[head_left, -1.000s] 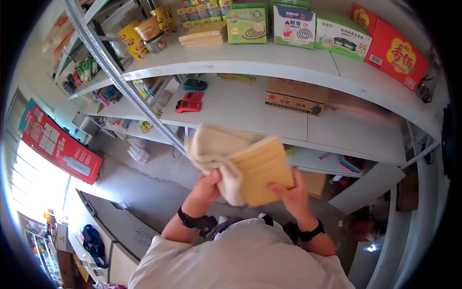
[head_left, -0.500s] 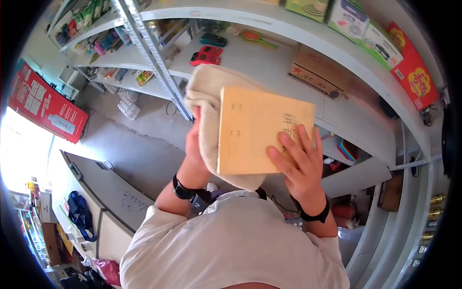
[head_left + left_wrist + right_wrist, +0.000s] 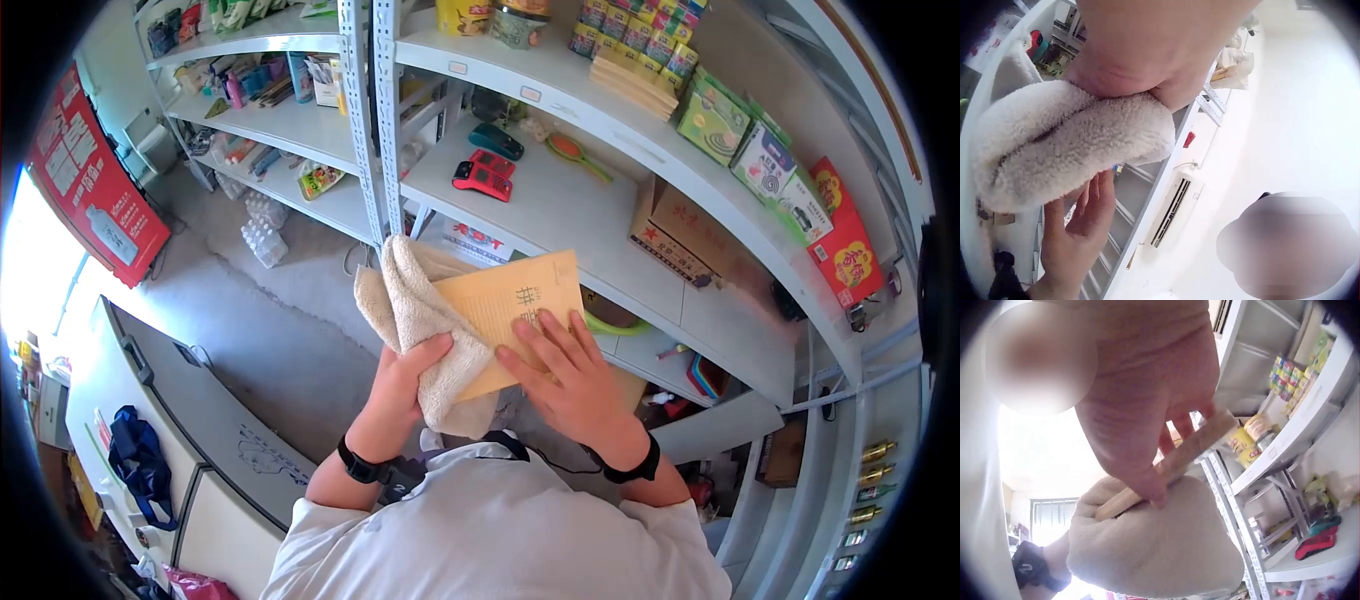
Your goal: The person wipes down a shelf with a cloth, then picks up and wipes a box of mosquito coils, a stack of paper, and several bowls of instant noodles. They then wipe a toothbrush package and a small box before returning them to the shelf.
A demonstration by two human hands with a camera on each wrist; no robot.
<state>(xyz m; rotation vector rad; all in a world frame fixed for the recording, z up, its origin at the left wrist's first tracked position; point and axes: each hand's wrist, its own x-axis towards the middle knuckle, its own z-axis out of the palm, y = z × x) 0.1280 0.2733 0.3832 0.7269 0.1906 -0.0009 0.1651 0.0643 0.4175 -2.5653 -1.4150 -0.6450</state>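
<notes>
In the head view a beige towel (image 3: 450, 365) is folded round the left side of a stack of yellow notebooks (image 3: 540, 285). The left hand (image 3: 405, 375) grips the towel, thumb on top. Across the top cover lie the spread fingers of the right hand (image 3: 580, 390). The right wrist view shows the right thumb at the lower edge of the stack (image 3: 1191, 447), which sits on the towel (image 3: 1160, 544). From the left wrist, the towel (image 3: 1079, 144) hides the notebooks, with the right hand (image 3: 1079, 237) beyond it.
Metal shelves (image 3: 560, 225) stand in front, holding red (image 3: 486, 175) and teal devices, a brush and a cardboard box (image 3: 685, 230). Boxed goods line the upper shelf. A white freezer-like cabinet (image 3: 215, 520) is at lower left, a red sign (image 3: 95, 190) at far left.
The notebooks have turned and moved down slightly, and a towel fold now covers their left part. The left thumb has come over the towel. The head view has shifted across the shelves.
</notes>
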